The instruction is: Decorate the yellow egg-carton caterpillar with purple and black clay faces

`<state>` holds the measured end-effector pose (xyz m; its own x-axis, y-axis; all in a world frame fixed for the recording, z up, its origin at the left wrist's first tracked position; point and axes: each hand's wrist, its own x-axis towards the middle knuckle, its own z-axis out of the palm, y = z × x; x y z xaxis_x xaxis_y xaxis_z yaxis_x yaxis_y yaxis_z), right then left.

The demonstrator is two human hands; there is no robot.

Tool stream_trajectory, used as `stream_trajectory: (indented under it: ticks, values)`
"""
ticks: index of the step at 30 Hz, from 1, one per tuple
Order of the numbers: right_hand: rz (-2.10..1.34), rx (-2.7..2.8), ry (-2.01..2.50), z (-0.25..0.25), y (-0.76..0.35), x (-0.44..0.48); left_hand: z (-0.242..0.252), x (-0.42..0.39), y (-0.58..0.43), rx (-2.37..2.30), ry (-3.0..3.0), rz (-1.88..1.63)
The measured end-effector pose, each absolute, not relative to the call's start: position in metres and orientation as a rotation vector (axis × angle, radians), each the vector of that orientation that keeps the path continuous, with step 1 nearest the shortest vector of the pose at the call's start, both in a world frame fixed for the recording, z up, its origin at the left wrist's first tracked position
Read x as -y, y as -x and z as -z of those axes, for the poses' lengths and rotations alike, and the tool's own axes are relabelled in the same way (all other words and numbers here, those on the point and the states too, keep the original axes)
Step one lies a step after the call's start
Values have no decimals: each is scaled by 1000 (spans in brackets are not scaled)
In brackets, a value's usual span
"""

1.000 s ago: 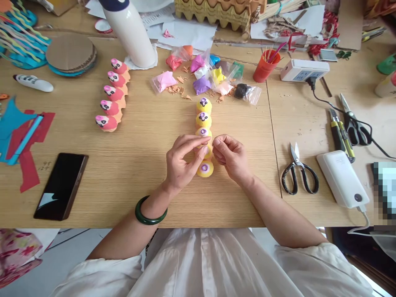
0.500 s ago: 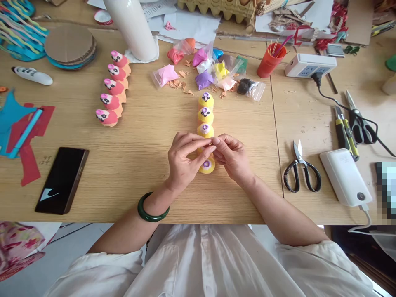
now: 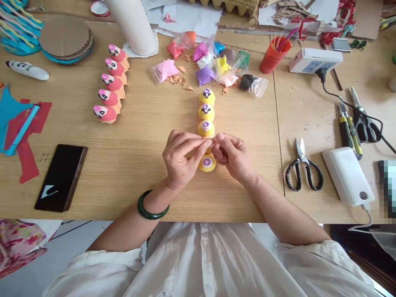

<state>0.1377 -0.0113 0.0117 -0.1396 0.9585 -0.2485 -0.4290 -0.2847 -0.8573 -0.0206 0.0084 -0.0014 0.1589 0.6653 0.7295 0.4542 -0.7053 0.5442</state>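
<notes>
A yellow egg-carton strip [image 3: 206, 128] stands upright in the view at the middle of the table; its top bumps carry purple rings and small black marks. My left hand [image 3: 182, 156], with a green bangle at the wrist, is over the strip's lower part, thumb and fingertips pinched. My right hand [image 3: 233, 156] meets it from the right with curled fingers and thumb pressed together. Whatever lies between the fingertips is too small to make out. Both hands hide part of the strip. A pink strip [image 3: 109, 86] with similar faces lies to the left.
Bags of coloured clay [image 3: 204, 76] and crumbs lie beyond the yellow strip. A red cup [image 3: 271, 57], power strip [image 3: 315, 61], scissors [image 3: 301, 165] and white power bank [image 3: 348, 175] are at right. At left are a phone [image 3: 61, 177] and cardboard discs [image 3: 65, 37].
My fingertips have moved slightly apart, with my left hand shifting a little left. The view has shifted slightly; the strips and tools rest as before.
</notes>
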Motion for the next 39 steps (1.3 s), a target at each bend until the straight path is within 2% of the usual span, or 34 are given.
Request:
stream_trajectory:
  ticks: [6,15,39]
  values:
    - [-1605,775,1021,-13,-138,12,3,-9,22,-1145,-2304,-1576]
    - [-1581,792,1020,-12,-138,11,1,-6,20,-1090,-2015,-1404]
    - [-1639,785,989,-13,-138,12,5,-5,19,-988,-1762,-1392]
